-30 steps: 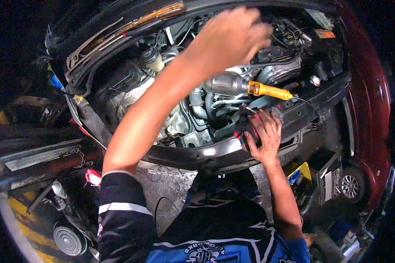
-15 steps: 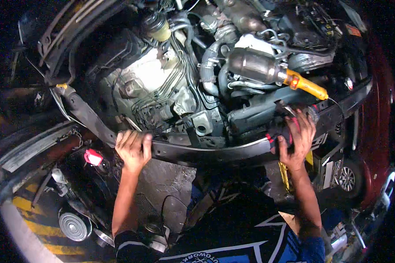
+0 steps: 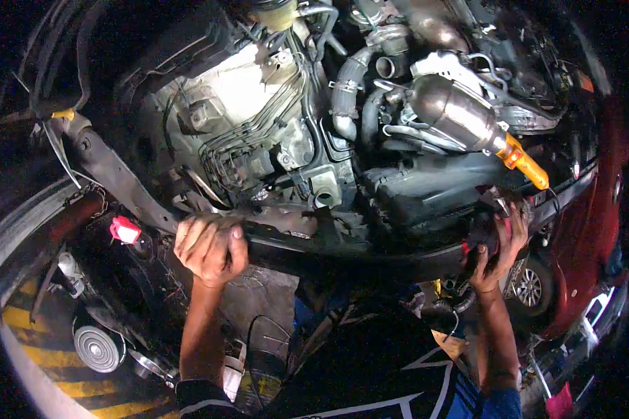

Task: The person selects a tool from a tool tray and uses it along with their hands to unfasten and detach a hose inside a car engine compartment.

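Note:
My left hand (image 3: 211,248) is closed over the dark front crossbar (image 3: 286,241) of a car, its fingers across the top edge and thumb pointing up. On the right part of the same bar, my right hand (image 3: 502,244) is closed around a black-and-red object (image 3: 483,230) with a metallic upper end. The palm and fingers cover part of that object, so its exact kind cannot be made out. Just above the right hand, an orange-handled work light (image 3: 526,164) lies across the engine bay beside a rounded metal canister (image 3: 451,115).
The open engine bay holds hoses (image 3: 346,98), metal lines and a bright inner panel (image 3: 237,91). Below left, a red-and-white lamp (image 3: 125,230) and a round ribbed disc (image 3: 96,348) show near yellow floor stripes. A dark red car (image 3: 573,279) stands at right.
The viewpoint has shifted, so the work light and canister appear farther right and lower. Both hands keep their places on the bar and the black-and-red object.

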